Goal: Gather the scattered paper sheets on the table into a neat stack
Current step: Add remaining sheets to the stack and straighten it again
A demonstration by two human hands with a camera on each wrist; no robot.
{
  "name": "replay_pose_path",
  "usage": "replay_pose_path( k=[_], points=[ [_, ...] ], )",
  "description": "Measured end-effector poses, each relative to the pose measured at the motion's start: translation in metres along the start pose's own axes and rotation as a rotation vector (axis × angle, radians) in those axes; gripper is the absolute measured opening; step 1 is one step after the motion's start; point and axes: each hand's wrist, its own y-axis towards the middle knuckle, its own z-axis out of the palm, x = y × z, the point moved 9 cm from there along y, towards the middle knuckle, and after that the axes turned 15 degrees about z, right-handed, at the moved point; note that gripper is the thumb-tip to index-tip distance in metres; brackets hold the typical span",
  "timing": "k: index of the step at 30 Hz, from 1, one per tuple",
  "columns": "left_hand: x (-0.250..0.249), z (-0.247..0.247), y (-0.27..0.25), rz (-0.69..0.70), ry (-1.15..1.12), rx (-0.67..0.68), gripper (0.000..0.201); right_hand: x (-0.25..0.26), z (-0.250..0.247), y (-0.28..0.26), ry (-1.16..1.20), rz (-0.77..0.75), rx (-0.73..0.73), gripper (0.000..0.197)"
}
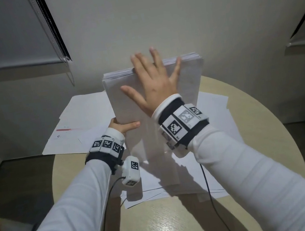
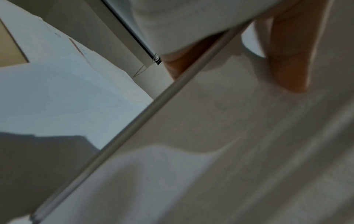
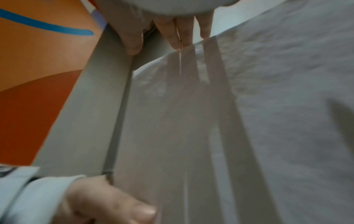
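Paper stack (image 1: 157, 98) standing upright on its lower edge near the middle of a round table (image 1: 166, 230), upper edge slightly fanned. Left hand (image 1: 123, 126) clamped on the stack's left edge low down, thumb across the near face, other fingers hidden behind. Right hand (image 1: 154, 82) pressed flat against the near face, fingers straight and spread, tips just past the top edge. Loose sheets (image 1: 80, 125) lying flat on the table to the left, more under and to the right of the stack, so gathering not finished. Probably light but floppy: thin sheets bend, slide over one another and splay easily, with smooth faces giving little grip. Best held by both side edges, squeezed lightly, then tapped on the table to square the edges. Firm pinching risks creases; a loose hold lets sheets slip out.
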Motion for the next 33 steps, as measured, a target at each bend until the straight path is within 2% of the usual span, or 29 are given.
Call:
replay_pose_path(
  k=[4, 9, 12, 14, 16, 18, 20, 21, 22, 24, 25, 26, 29, 31, 33],
  points=[
    [0.001, 0.003, -0.001, 0.015, -0.074, 0.038, 0.031, -0.027, -0.001, 0.008, -0.031, 0.023, -0.022, 0.061],
    [-0.003, 0.003, -0.007, -0.016, -0.105, 0.012, 0.043, -0.064, -0.005, 0.008, 0.039, 0.185, -0.012, 0.063],
    [-0.005, 0.004, -0.009, -0.029, -0.137, 0.016, 0.054, -0.082, -0.006, 0.007, 0.079, 0.225, 0.001, 0.073],
    [-0.003, 0.004, -0.009, -0.037, -0.169, 0.011, 0.043, -0.114, -0.004, 0.002, 0.236, 0.420, 0.006, 0.099],
    [-0.006, 0.005, -0.011, -0.041, -0.182, 0.039, 0.049, -0.157, 0.012, -0.018, 0.551, 0.692, 0.048, 0.130],
    [-0.006, 0.008, -0.010, -0.030, -0.171, 0.093, 0.072, -0.183, 0.049, -0.050, 0.878, 0.937, 0.257, 0.151],
    [0.002, 0.010, -0.006, -0.043, -0.169, 0.124, 0.086, -0.187, 0.077, -0.078, 0.966, 1.046, 0.485, 0.160],
    [0.005, 0.010, -0.005, -0.052, -0.167, 0.122, 0.084, -0.185, 0.086, -0.089, 0.928, 1.041, 0.597, 0.152],
    [0.007, 0.009, -0.006, -0.068, -0.141, 0.108, 0.080, -0.185, 0.093, -0.095, 0.877, 1.007, 0.673, 0.131],
    [0.010, 0.005, -0.007, -0.100, -0.091, 0.054, 0.087, -0.188, 0.101, -0.105, 0.744, 1.002, 0.716, 0.075],
    [0.012, 0.004, -0.008, -0.114, -0.077, 0.037, 0.096, -0.193, 0.105, -0.110, 0.721, 1.027, 0.709, 0.063],
    [0.015, 0.004, -0.010, -0.127, -0.067, 0.036, 0.101, -0.196, 0.108, -0.113, 0.726, 1.048, 0.709, 0.062],
    [0.037, 0.001, -0.020, -0.206, -0.002, 0.020, 0.093, -0.199, 0.112, -0.125, 0.679, 1.064, 0.753, 0.070],
    [0.043, 0.004, -0.030, -0.240, 0.044, 0.020, 0.095, -0.202, 0.117, -0.135, 0.674, 1.099, 0.771, 0.065],
    [0.047, 0.005, -0.036, -0.251, 0.073, -0.030, 0.082, -0.202, 0.116, -0.137, 0.684, 1.119, 0.751, 0.058]
  ],
)
